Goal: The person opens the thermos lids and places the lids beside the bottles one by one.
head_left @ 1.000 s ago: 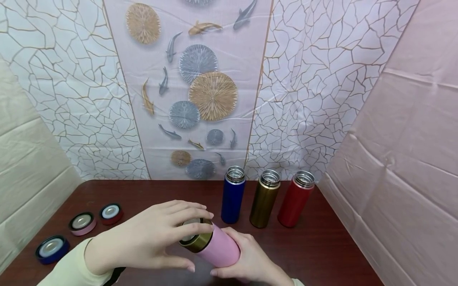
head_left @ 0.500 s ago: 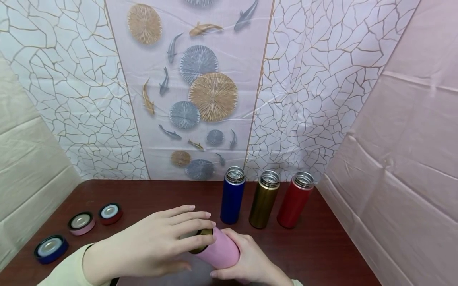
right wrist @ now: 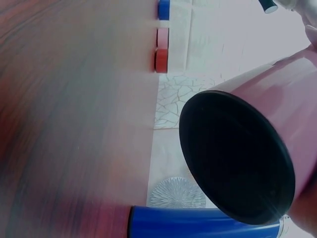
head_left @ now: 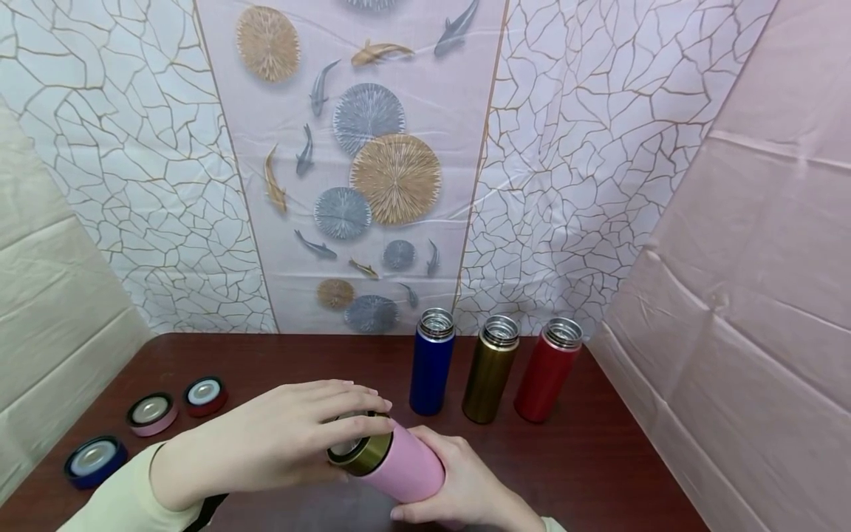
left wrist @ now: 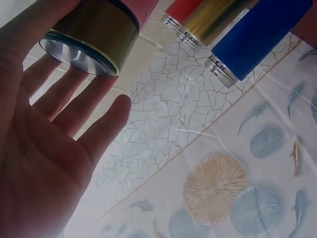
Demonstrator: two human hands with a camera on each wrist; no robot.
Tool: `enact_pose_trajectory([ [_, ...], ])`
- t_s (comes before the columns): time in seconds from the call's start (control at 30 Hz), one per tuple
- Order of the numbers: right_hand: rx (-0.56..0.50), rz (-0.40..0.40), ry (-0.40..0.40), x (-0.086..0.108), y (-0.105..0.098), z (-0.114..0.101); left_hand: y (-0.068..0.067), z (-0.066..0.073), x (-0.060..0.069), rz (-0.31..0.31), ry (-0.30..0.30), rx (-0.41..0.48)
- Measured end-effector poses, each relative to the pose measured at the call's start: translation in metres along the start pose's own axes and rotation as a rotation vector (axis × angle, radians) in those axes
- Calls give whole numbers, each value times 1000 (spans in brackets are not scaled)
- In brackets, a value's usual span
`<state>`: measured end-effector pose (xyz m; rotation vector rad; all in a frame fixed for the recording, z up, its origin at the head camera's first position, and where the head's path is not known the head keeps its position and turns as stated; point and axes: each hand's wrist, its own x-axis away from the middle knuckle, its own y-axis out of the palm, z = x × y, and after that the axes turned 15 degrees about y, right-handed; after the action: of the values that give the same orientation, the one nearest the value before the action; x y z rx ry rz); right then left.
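Note:
A pink thermos bottle [head_left: 412, 465] is held tilted low in front of me, its lidded end toward the left. My right hand [head_left: 468, 476] grips its body; in the right wrist view the bottle's black base [right wrist: 237, 156] shows. On the bottle's upper end sits a gold lid [head_left: 374, 454]. My left hand [head_left: 279, 436] holds this lid, fingers over the far side. The left wrist view shows the thumb along one side of the gold lid [left wrist: 99, 29] and several fingers behind it, the little finger apart. The exact thumb contact is partly hidden.
Lidless blue [head_left: 432, 373], gold [head_left: 490, 380] and red [head_left: 547, 380] bottles stand upright at the table's back right. Blue [head_left: 95, 464], pink [head_left: 153, 415] and red [head_left: 204, 397] lids lie upturned at the left. Patterned cloth [head_left: 565, 185] hangs behind the table.
My left hand's fingers reached forward over the lid half a second ago, then drew back round it, uncovering more gold. The right hand keeps its hold on the bottle.

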<state>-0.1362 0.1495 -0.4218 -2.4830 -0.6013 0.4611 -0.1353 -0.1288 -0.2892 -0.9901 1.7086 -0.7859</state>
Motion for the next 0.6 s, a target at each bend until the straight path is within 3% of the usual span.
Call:
enact_pose_trajectory([
  [0.37, 12, 11, 41, 1, -1, -2, 1, -4, 4, 14, -109, 40],
  [0.6, 36, 27, 8, 0, 0, 0, 4, -3, 3, 16, -217, -38],
])
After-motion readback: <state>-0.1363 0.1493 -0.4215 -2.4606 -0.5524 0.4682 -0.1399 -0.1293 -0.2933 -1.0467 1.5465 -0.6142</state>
